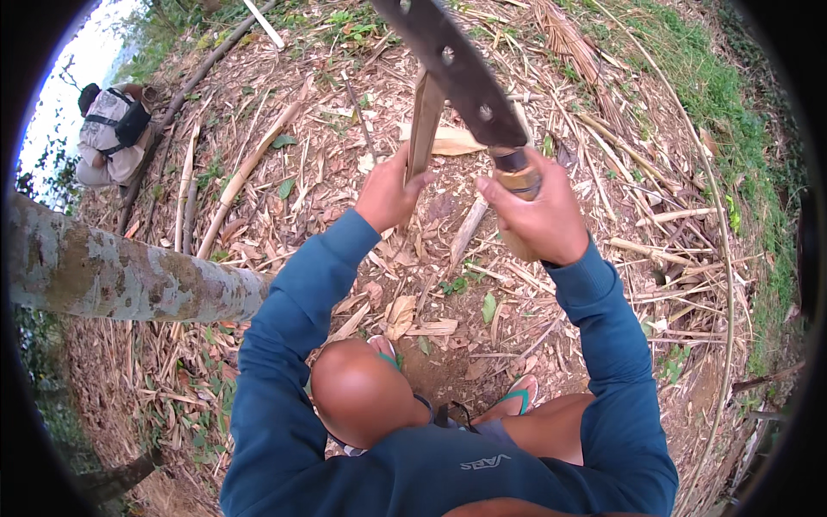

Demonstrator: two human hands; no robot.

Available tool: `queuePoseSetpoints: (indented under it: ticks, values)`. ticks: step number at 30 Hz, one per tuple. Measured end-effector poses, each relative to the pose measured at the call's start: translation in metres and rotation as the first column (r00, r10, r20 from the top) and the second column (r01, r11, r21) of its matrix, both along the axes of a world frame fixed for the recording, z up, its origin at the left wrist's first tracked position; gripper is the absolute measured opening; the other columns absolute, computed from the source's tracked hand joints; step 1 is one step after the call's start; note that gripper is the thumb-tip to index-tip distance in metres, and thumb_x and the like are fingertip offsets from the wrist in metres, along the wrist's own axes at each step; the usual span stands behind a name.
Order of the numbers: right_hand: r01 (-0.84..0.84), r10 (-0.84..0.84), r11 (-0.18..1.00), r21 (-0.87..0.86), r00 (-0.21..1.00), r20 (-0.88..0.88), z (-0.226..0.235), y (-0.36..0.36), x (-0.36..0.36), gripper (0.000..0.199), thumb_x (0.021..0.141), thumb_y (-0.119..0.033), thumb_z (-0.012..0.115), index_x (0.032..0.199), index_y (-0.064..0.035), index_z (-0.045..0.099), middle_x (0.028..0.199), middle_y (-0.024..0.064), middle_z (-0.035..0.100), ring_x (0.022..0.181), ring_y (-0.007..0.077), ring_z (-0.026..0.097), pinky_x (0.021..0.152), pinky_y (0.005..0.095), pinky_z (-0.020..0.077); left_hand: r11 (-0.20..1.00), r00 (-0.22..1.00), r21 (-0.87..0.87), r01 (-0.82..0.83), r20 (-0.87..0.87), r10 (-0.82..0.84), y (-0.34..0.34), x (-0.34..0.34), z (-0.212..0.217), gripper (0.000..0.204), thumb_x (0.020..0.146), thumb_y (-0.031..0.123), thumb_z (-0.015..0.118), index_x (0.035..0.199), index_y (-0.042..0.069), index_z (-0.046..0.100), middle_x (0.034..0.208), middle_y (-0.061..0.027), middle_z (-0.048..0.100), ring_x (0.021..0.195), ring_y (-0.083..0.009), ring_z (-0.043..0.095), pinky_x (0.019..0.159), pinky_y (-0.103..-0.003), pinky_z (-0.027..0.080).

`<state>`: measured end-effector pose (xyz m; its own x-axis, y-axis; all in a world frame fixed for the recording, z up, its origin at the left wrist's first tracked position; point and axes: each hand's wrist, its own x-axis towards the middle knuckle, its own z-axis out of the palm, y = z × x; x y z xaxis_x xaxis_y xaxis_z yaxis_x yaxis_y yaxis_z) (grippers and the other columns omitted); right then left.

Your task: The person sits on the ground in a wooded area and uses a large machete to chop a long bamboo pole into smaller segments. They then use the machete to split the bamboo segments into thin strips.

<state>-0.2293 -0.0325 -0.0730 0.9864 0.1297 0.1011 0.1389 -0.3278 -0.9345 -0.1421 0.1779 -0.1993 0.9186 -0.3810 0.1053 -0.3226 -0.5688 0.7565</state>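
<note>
My right hand (547, 207) is wrapped round the wooden handle of a machete (465, 77). The dark, broad blade has several holes and slants up to the left, running out of view at the top. My left hand (389, 191) grips the lower end of a flat wooden strip (424, 125), which stands nearly upright. The strip's upper end meets the blade's edge or passes behind it; I cannot tell whether they touch. Both hands are held up before me, apart from each other, over ground strewn with wood chips.
A pale mottled tree trunk (129, 267) reaches in from the left beside my left arm. Another person (112, 133) crouches at the far left, next to a long dark pole (172, 108). Split sticks (672, 250) lie at the right, and grass (706, 95) grows beyond. My sandalled feet (519, 395) are below.
</note>
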Motion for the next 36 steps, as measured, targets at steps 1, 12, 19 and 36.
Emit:
queuePoseSetpoints:
  ticks: [1,12,19,36]
  values:
    - [0.025,-0.026,0.999,0.045,0.999,0.022,-0.02,0.002,0.01,0.022,0.089,-0.012,0.07,0.104,0.0019,0.063,0.074,0.0008,0.064,0.069,0.0057,0.058,0.062,0.0257,0.0485,0.99,0.975,0.114,-0.081,0.217,0.054,0.001,-0.003,-0.031,0.085,0.085,0.037,0.075,0.146,-0.004,0.032,0.135,-0.03,0.051,0.127,-0.0384,0.052,0.104,-0.043,0.043]
    - [0.078,-0.079,0.971,0.227,0.997,-0.003,0.037,0.021,-0.007,0.025,0.086,-0.018,0.077,0.094,-0.0004,0.061,0.076,0.0029,0.063,0.06,0.0071,0.058,0.055,0.0228,0.0466,0.993,0.95,-0.093,-0.073,0.296,0.098,0.016,0.039,-0.044,0.022,0.093,0.026,0.066,0.104,0.007,0.071,0.075,-0.0151,0.07,0.068,-0.028,0.069,0.064,-0.038,0.052]
    - [0.051,-0.051,0.999,-0.002,0.988,-0.149,-0.023,0.025,0.03,0.019,0.088,-0.013,0.072,0.089,-0.004,0.056,0.064,0.0003,0.057,0.051,0.0066,0.053,0.049,0.0245,0.0455,0.999,0.994,-0.053,-0.008,-0.109,0.002,0.008,0.017,-0.064,0.083,0.089,0.038,0.069,0.147,-0.003,0.026,0.136,-0.0365,0.045,0.125,-0.0436,0.051,0.102,-0.047,0.044]
    - [-0.075,-0.052,0.935,0.347,0.938,0.343,0.06,0.01,-0.009,0.028,0.091,-0.019,0.067,0.104,0.0001,0.051,0.069,0.0036,0.056,0.054,0.0105,0.056,0.053,0.026,0.0494,0.929,0.677,-0.267,-0.255,0.637,0.369,-0.025,0.059,0.02,0.012,0.096,0.018,0.056,0.1,0.009,0.063,0.07,-0.0151,0.064,0.063,-0.0361,0.063,0.054,-0.046,0.049]
